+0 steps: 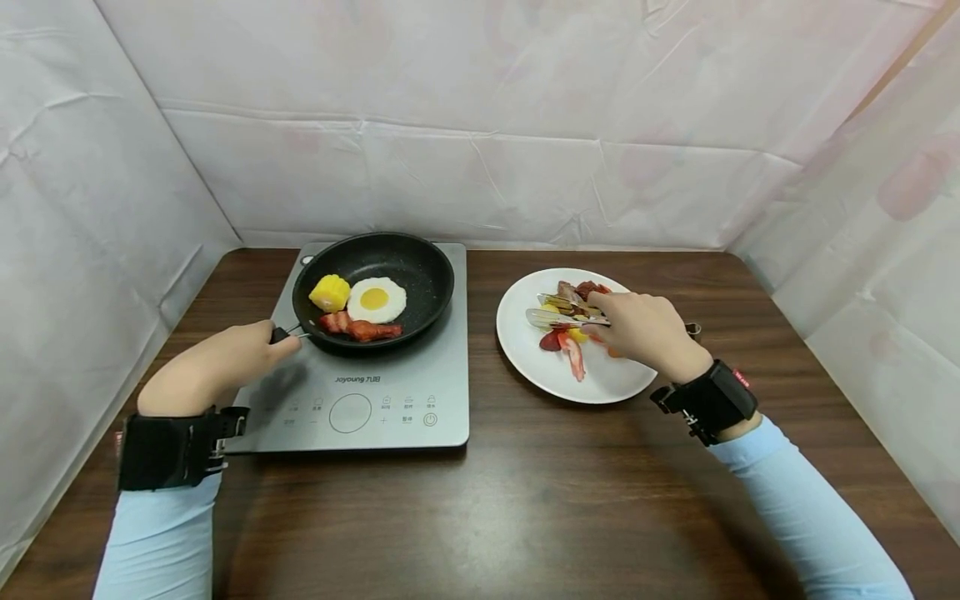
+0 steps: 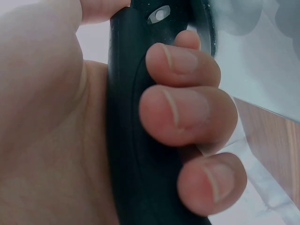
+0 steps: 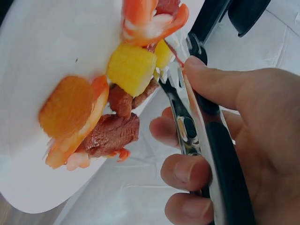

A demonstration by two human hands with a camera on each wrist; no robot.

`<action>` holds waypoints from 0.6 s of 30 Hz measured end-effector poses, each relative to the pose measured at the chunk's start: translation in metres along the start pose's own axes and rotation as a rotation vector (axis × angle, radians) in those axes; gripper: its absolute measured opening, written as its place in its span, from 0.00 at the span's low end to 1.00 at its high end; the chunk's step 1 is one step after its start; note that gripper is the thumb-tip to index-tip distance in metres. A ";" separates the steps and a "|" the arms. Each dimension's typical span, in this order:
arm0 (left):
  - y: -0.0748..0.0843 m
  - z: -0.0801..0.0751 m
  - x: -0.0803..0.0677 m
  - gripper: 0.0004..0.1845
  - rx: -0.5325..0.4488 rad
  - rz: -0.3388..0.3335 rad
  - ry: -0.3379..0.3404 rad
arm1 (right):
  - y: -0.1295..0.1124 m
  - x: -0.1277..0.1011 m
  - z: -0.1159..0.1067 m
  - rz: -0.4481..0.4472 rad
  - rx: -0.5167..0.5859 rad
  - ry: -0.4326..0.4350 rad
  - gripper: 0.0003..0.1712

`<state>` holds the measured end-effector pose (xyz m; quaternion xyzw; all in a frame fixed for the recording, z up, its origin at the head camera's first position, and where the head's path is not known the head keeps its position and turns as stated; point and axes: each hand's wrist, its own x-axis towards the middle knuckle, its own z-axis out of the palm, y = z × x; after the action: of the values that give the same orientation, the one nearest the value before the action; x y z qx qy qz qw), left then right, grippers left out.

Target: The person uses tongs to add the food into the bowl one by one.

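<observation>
My left hand (image 1: pixel 243 354) grips the black handle (image 2: pixel 126 140) of a black frying pan (image 1: pixel 427 275), fingers (image 2: pixel 187 110) curled round it. In the pan lie a piece of corn (image 1: pixel 330 292), a fried egg (image 1: pixel 377 300) and red bacon strips (image 1: pixel 360 328). My right hand (image 1: pixel 611 325) holds metal tongs (image 1: pixel 558 315) with black grips (image 3: pixel 225 159) over a white plate (image 1: pixel 607 379). The tong tips sit among the food on the plate: a yellow cube (image 3: pixel 131 68), an orange slice (image 3: pixel 65 108), brown meat (image 3: pixel 112 133) and shrimp (image 3: pixel 150 18). I cannot tell whether the tongs pinch any piece.
The pan stands on a grey induction cooktop (image 1: pixel 390 392) at the left of a dark wooden table (image 1: pixel 525 500). White sheeting (image 1: pixel 480 125) walls in the back and both sides. Black wrist straps (image 1: pixel 708 400) sit on both arms.
</observation>
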<state>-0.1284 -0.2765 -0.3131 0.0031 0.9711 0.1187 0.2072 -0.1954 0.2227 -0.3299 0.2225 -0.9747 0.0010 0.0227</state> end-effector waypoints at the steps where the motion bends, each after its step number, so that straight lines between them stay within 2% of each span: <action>1: 0.000 0.000 0.000 0.42 0.000 0.000 0.000 | 0.000 0.000 0.001 -0.005 -0.002 0.006 0.19; 11: -0.001 0.002 0.000 0.43 0.003 0.002 0.000 | 0.001 -0.001 0.004 -0.020 -0.003 0.026 0.16; 18: -0.001 0.001 0.002 0.44 0.008 -0.009 -0.019 | 0.001 -0.003 0.005 -0.005 0.009 0.039 0.18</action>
<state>-0.1296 -0.2772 -0.3145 0.0008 0.9695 0.1137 0.2170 -0.1936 0.2246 -0.3354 0.2251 -0.9734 0.0098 0.0409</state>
